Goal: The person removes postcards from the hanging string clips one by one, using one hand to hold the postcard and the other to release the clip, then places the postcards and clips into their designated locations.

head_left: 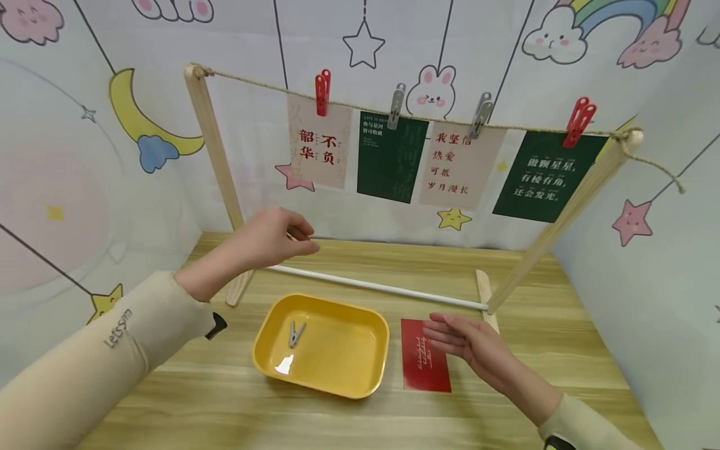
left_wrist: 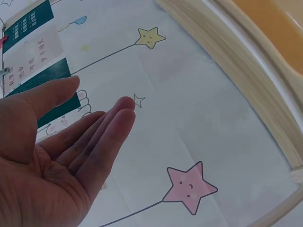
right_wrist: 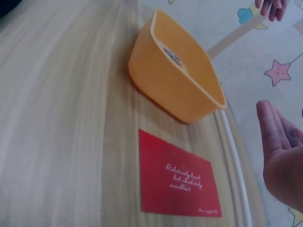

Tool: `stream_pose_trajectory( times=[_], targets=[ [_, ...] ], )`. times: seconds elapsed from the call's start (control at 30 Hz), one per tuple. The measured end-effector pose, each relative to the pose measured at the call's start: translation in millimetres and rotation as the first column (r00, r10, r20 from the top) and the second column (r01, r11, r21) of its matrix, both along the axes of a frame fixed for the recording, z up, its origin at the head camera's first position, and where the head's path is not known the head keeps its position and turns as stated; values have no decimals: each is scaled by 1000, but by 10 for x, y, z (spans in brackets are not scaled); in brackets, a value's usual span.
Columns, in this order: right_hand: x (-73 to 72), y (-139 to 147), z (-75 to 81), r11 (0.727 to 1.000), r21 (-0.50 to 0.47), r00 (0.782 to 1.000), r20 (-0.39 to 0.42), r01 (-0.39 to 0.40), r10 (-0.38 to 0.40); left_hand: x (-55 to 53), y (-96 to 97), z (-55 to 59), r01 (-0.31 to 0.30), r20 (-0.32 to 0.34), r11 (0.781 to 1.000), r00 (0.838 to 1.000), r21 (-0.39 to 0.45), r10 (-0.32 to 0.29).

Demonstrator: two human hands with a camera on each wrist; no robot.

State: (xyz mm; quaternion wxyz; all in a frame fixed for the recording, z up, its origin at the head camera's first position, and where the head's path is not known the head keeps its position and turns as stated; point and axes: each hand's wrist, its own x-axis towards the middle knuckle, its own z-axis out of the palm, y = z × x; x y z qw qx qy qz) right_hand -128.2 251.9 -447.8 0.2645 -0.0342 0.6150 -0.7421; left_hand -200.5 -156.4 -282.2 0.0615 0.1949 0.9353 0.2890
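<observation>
Left grip (head_left: 272, 237) loosely parted, right grip (head_left: 472, 344) straight-fingered, gray clip (head_left: 293, 337) inside yellow tray (head_left: 337, 369)

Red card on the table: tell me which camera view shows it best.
The right wrist view: the red card appears large, whole and uncovered, its white lettering readable. The head view shows it smaller, with the right hand overlapping its upper right part. The left wrist view doesn't show it.
</observation>
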Motion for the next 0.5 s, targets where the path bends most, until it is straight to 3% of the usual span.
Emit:
stream_pose_trajectory(
  times=[0.37, 0.5],
  targets=[
    [-192, -296, 145, 1000, 31, 999, -40, -3, 4, -77, 16, 467, -9, -125, 998, 992, 63, 16],
    [-237, -403, 208, 999, 34, 999, -48, -15, 17, -84, 25, 600, -21, -133, 996, 991, 85, 32]
  ],
)
